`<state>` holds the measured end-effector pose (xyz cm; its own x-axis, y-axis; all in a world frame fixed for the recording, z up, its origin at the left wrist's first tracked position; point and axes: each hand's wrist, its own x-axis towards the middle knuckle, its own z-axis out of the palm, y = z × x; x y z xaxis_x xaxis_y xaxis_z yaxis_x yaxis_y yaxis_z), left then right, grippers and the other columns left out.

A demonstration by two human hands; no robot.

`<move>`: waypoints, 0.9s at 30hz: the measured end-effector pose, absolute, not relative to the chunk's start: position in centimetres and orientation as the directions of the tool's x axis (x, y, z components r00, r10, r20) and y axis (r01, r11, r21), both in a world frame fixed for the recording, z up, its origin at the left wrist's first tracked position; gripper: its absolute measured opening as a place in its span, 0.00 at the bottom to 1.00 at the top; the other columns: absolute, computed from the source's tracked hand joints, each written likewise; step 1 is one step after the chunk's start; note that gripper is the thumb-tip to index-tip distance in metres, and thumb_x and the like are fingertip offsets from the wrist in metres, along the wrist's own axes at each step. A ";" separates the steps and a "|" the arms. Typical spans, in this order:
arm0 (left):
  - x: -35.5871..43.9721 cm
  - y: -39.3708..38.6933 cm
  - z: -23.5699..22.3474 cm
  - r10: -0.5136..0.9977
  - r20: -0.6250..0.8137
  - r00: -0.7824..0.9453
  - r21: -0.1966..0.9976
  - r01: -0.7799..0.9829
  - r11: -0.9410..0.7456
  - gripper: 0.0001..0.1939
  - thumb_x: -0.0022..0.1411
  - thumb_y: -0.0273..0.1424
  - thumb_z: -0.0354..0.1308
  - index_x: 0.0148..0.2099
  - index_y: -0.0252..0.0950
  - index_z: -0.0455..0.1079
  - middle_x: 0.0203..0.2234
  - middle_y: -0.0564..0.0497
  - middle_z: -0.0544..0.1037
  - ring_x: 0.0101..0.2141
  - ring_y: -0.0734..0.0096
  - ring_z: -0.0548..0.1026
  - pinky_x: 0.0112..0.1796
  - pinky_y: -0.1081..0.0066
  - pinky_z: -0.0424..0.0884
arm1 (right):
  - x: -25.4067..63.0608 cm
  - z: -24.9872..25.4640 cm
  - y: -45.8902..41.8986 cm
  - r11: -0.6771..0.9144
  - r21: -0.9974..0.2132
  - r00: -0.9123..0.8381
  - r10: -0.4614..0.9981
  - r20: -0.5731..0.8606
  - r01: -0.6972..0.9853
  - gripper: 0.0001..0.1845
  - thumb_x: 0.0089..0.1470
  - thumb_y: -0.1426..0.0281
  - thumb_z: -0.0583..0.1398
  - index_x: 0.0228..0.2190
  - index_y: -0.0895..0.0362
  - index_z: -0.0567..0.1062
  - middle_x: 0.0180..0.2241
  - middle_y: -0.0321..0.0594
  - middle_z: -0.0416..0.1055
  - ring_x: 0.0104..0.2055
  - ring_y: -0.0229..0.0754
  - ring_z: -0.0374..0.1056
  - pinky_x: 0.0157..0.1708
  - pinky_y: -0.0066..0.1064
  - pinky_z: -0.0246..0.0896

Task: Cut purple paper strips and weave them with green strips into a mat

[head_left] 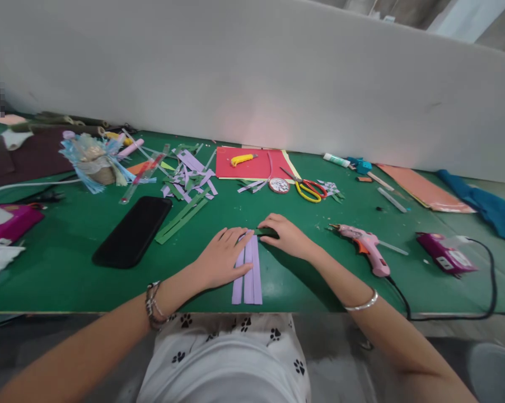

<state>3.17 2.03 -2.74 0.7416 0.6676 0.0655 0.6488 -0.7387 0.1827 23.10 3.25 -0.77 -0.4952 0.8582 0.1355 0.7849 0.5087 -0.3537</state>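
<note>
Several purple paper strips [248, 285] lie side by side near the table's front edge, running toward me. My left hand [221, 257] rests flat over their upper part, fingers stretched out and thumb across the strips. Just right of their far end, my right hand [288, 238] has its thumb and fingers curled around the end of a narrow green paper strip [262, 231]. That green strip lies crosswise at the top of the purple ones. How the strips meet beneath my left fingertips is hidden.
A black phone [132, 232] and green strips [183, 215] lie left. Behind are paper scraps [191, 173], a yellow cutter [243, 160] on red paper [227, 168], and scissors [309, 187]. A pink glue gun [368, 246] and its cord lie right, by a purple power block [445, 254].
</note>
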 end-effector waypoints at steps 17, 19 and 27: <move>3.2 2.2 -2.5 0.681 0.044 0.731 0.200 0.661 -0.723 0.34 0.57 0.43 0.47 0.60 0.27 0.49 0.54 0.37 0.61 0.54 0.54 0.58 0.53 0.56 0.53 | 22.7 -0.3 4.1 0.232 -0.557 -0.285 0.958 -0.008 0.797 0.06 0.47 0.72 0.58 0.21 0.60 0.69 0.20 0.32 0.65 0.23 0.31 0.57 0.25 0.23 0.48; 3.1 2.3 -2.3 0.677 0.042 0.735 0.226 0.653 -0.723 0.35 0.56 0.44 0.48 0.60 0.27 0.49 0.53 0.38 0.62 0.53 0.54 0.59 0.53 0.56 0.54 | 22.7 -0.1 4.1 0.233 -0.540 -0.288 0.958 -0.017 0.809 0.06 0.48 0.72 0.58 0.21 0.60 0.70 0.20 0.33 0.66 0.23 0.31 0.58 0.26 0.23 0.49; 3.2 4.6 -1.4 0.726 0.029 0.687 0.451 0.639 -0.623 0.25 0.62 0.38 0.39 0.57 0.29 0.56 0.49 0.41 0.65 0.48 0.59 0.63 0.48 0.59 0.60 | 22.9 0.1 4.2 0.250 -0.550 -0.323 0.946 -0.039 0.797 0.04 0.47 0.74 0.58 0.24 0.60 0.72 0.21 0.34 0.68 0.24 0.32 0.61 0.27 0.23 0.51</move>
<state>3.18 4.63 -1.41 0.6875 0.7256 0.0286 0.6389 -0.6231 0.4513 22.94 4.24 0.13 -0.3228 0.9457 -0.0388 0.7973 0.2496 -0.5496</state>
